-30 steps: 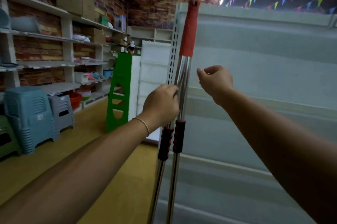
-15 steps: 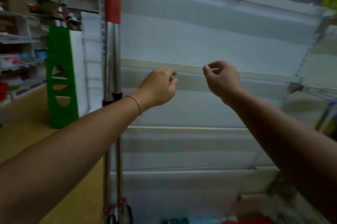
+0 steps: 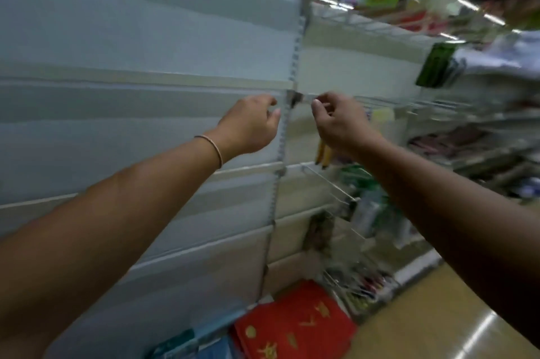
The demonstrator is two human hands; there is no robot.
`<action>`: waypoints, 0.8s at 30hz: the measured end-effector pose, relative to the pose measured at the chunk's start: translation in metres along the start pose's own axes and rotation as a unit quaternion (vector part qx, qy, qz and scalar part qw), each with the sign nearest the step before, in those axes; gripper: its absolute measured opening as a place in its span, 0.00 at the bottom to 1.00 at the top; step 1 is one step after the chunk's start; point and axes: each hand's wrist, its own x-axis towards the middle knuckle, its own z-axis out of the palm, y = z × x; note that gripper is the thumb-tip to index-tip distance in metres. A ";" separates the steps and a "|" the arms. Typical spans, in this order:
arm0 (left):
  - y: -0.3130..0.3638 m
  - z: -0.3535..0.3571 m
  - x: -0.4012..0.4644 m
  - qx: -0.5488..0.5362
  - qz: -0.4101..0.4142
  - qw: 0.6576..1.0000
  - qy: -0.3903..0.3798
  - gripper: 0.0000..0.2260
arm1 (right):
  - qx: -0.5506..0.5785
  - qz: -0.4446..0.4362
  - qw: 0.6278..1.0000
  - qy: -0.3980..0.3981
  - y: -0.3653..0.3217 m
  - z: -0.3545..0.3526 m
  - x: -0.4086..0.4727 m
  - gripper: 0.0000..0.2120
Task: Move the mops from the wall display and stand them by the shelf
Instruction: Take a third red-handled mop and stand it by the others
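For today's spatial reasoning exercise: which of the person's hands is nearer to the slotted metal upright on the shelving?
The left hand: its fingertips appear almost against the slotted upright, just to its left. The right hand hangs a little farther off, on the upright's right side.

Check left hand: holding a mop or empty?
Empty. The left hand hangs loosely curled before the white panel, nothing in its fingers; no mop in view.
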 end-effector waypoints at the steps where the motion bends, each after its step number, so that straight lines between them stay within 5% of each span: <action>1: 0.018 0.015 0.008 -0.009 0.007 1.000 -0.005 0.16 | -0.013 0.005 1.000 0.006 0.018 -0.015 0.000 0.13; 14: 0.222 0.197 0.091 -0.159 0.166 0.972 -0.049 0.12 | -0.119 0.134 0.979 0.099 0.220 -0.191 -0.027 0.13; 24: 0.342 0.349 0.166 -0.207 0.243 0.935 -0.153 0.14 | -0.194 0.228 0.940 0.162 0.359 -0.283 -0.026 0.12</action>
